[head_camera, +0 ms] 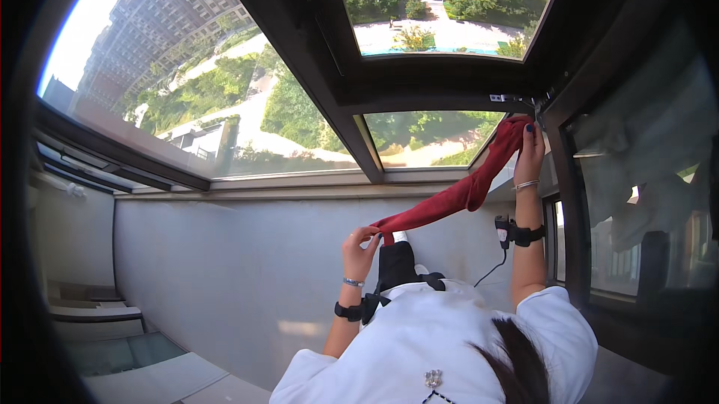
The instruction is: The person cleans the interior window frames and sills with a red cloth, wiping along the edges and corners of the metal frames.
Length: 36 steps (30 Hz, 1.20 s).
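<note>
A long, dark red cloth (pixel 444 202), twisted into a narrow strip, stretches diagonally between my two hands. My left hand (pixel 361 252) pinches its lower left end between thumb and fingers, and a short piece hangs below that grip. Higher up, near the window frame's corner, my right hand (pixel 531 154) grips the bunched other end. The cloth sags into a fold nearer my right hand. What kind of cloth item it is, I cannot tell.
Dark window frames (pixel 438 81) rise before me, with a metal hinge (pixel 505 98) close to my right hand. A dark-framed glass pane (pixel 618 207) stands at the right. Below runs a pale ledge (pixel 292 185) above a grey floor (pixel 224 258). White furniture (pixel 163 376) is at lower left.
</note>
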### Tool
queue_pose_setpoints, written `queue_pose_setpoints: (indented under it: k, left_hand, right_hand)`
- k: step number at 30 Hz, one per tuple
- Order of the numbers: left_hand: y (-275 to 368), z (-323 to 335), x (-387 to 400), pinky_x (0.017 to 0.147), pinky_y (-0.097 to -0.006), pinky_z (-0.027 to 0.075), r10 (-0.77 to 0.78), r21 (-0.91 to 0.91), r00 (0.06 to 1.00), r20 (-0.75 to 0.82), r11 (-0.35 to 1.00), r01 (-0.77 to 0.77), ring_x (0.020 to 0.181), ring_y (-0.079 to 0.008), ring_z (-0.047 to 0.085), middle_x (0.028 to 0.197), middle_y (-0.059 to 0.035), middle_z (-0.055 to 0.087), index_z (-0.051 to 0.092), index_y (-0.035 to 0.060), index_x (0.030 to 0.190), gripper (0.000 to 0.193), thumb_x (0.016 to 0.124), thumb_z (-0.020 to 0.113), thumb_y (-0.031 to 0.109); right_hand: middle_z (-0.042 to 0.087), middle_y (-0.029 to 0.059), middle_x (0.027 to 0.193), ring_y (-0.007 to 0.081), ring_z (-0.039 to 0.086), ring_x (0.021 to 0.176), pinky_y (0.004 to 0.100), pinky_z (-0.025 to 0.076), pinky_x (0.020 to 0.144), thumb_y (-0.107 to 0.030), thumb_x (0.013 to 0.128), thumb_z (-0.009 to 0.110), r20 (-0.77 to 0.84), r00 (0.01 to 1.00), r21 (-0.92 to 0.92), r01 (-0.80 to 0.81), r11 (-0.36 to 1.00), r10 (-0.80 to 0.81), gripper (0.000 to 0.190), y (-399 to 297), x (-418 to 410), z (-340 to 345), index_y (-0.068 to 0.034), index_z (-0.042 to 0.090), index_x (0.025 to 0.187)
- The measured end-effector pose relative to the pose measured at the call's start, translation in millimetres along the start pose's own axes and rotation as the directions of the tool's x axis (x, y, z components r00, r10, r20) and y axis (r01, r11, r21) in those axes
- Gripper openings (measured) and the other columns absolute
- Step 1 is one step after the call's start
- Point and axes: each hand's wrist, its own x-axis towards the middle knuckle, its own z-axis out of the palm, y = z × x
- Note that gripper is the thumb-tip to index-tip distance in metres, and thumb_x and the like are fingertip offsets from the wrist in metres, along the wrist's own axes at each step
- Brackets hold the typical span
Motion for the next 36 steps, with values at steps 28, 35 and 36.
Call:
queue_pose_setpoints:
  k: [28, 35, 36]
  left_hand:
    - [-30, -35, 106, 0.068, -0.0223, 0.046, -0.214, -0.137, 0.964, -0.156, 0.972, 0.193, 0.075, -0.0123, 0.059, 0.083, -0.0082, 0.061, 0.058, -0.0033, 0.089, 0.014, 0.075, 0.058, -0.002]
    - [-11, 0, 117, 0.067, -0.0248, 0.048, -0.241, -0.167, 0.937, -0.253, 0.965, 0.203, 0.072, -0.0158, 0.062, 0.082, -0.0097, 0.063, 0.060, -0.0013, 0.087, 0.015, 0.072, 0.060, -0.001]
    - [-5, 7, 120, 0.067, -0.0247, 0.048, -0.213, -0.167, 0.945, -0.250, 0.970, 0.175, 0.072, -0.0158, 0.062, 0.083, -0.0100, 0.063, 0.060, -0.0014, 0.088, 0.016, 0.072, 0.060, -0.002]
  right_hand:
    - [0.044, 0.0098, 0.124, 0.0195, 0.024, 0.126, 0.0376, 0.016, 0.104, -0.019, 0.073, 0.047, 0.973, 0.034, -0.053, 0.995, -0.081, -0.229, 0.030, 125, 49, 255, -0.003, 0.062, 0.094]
    - [0.047, 0.0090, 0.119, 0.0213, 0.029, 0.123, 0.0332, 0.019, 0.102, -0.021, 0.072, 0.048, 0.915, -0.391, 0.355, 0.898, -0.258, -0.103, 0.033, 110, 76, 262, -0.003, 0.061, 0.096]
    - [0.047, 0.0090, 0.119, 0.0213, 0.029, 0.123, 0.0332, 0.019, 0.102, -0.021, 0.072, 0.048, 0.907, -0.406, 0.368, 0.893, -0.260, -0.108, 0.033, 114, 78, 262, -0.003, 0.061, 0.096]
